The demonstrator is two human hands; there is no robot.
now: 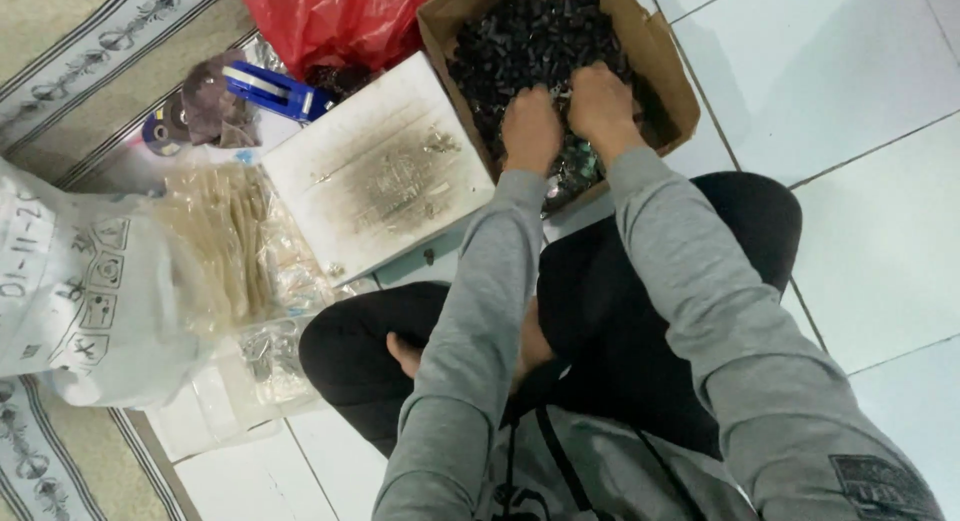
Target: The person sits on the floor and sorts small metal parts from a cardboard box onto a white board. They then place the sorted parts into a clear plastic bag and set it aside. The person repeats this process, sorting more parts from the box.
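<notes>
On the pale tiled floor (880, 211), in front of a seated person's crossed legs, an open brown cardboard box (672, 76) is seen, filled nearly to its walls with a heap of small black plastic parts (530, 41). The parts are dark, glossy and blocky, piled loosely without order; a few greenish pieces are visible at the near edge of the heap. Both hands are pressed down into this heap side by side, almost touching. The left hand (531, 131) and the right hand (602, 106) are shown from the back, with fingers curled downward and buried among the parts, so it cannot be told whether anything is actually gripped. Grey sleeves cover both arms. Just left of the box, a white square board with a grey smudged middle (375, 171) is laid flat. A red plastic bag (330, 21) is found behind it, and a blue tape dispenser (270, 91) lies beside that.
</notes>
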